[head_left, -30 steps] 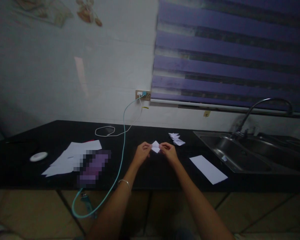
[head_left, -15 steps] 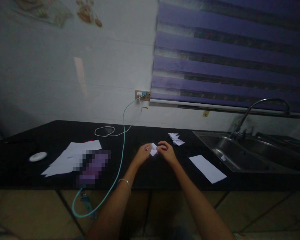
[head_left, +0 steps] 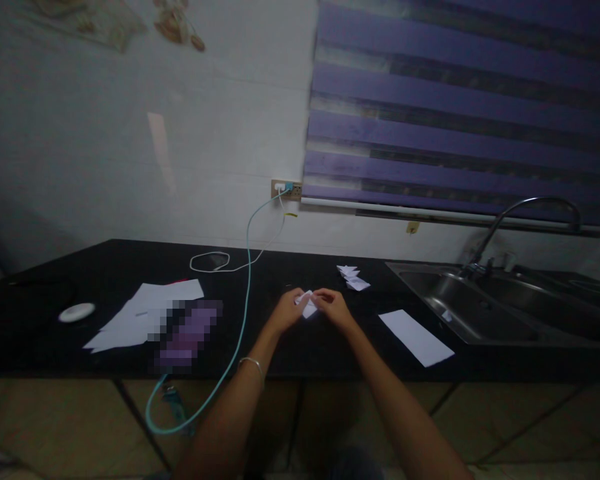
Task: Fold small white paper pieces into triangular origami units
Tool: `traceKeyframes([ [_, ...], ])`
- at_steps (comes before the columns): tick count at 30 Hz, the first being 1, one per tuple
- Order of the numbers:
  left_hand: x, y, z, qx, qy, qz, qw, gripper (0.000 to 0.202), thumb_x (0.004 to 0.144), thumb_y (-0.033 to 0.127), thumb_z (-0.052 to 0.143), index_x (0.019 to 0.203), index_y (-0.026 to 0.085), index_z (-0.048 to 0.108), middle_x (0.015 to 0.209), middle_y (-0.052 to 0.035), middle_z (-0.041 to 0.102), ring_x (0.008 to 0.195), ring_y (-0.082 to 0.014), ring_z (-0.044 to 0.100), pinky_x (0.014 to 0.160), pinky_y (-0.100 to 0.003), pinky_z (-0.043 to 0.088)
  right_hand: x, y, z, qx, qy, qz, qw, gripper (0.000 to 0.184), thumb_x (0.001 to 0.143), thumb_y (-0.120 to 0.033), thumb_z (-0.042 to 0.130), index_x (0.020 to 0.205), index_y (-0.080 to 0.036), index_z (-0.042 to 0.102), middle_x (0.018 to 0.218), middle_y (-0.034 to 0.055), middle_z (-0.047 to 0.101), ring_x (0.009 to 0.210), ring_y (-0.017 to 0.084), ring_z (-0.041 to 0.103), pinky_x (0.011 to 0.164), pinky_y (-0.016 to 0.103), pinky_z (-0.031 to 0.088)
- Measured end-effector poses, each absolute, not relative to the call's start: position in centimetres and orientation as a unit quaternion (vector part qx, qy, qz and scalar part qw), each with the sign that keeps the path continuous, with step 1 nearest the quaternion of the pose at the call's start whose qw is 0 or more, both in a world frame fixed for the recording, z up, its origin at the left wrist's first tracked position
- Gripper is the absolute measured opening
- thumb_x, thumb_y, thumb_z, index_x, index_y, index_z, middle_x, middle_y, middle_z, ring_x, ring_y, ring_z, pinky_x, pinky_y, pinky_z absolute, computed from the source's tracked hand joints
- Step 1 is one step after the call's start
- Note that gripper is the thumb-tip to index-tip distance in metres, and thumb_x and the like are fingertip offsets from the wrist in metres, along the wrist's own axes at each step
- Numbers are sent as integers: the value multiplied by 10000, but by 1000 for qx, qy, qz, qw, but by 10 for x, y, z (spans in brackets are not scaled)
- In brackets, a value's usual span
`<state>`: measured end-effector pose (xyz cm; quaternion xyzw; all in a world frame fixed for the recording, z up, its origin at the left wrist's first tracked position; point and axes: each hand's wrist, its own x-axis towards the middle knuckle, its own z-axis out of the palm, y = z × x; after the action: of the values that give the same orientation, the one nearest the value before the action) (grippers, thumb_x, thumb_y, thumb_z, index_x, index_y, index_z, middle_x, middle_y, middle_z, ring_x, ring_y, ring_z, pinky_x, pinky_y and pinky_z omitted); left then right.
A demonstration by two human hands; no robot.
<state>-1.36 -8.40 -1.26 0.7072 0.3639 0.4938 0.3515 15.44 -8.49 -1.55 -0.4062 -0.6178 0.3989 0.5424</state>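
Both of my hands meet over the middle of the black countertop [head_left: 55, 267]. My left hand [head_left: 286, 311] and my right hand [head_left: 334, 307] each pinch one small folded piece of white paper [head_left: 307, 307] between their fingertips, close together. Most of the paper is covered by my fingers. A thin bangle sits on my left wrist. Just beyond my hands lies a small pile of folded white pieces [head_left: 353, 277].
A white strip of paper [head_left: 416, 337] lies right of my hands, beside a steel sink [head_left: 485, 303] with a curved tap [head_left: 525, 217]. Loose white sheets [head_left: 140, 313] and a white round disc [head_left: 77, 311] lie left. A green cable [head_left: 240, 313] runs from a wall socket [head_left: 286, 191].
My hands have drawn together, and the paper, held spread out between them a second ago, is now squeezed small under my fingertips.
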Motion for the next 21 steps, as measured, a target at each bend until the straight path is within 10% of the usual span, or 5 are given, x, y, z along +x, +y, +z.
traceKeyframes([
  [21, -18, -85, -10, 656, 345, 498, 450, 462, 788, 553, 592, 682, 106, 645, 555, 23, 505, 496, -82, 417, 482, -208, 276, 155, -90, -8, -421, -581, 436, 543, 334, 613, -387, 816, 847, -157, 750, 778, 65, 734, 666, 182, 652, 644, 296, 493],
])
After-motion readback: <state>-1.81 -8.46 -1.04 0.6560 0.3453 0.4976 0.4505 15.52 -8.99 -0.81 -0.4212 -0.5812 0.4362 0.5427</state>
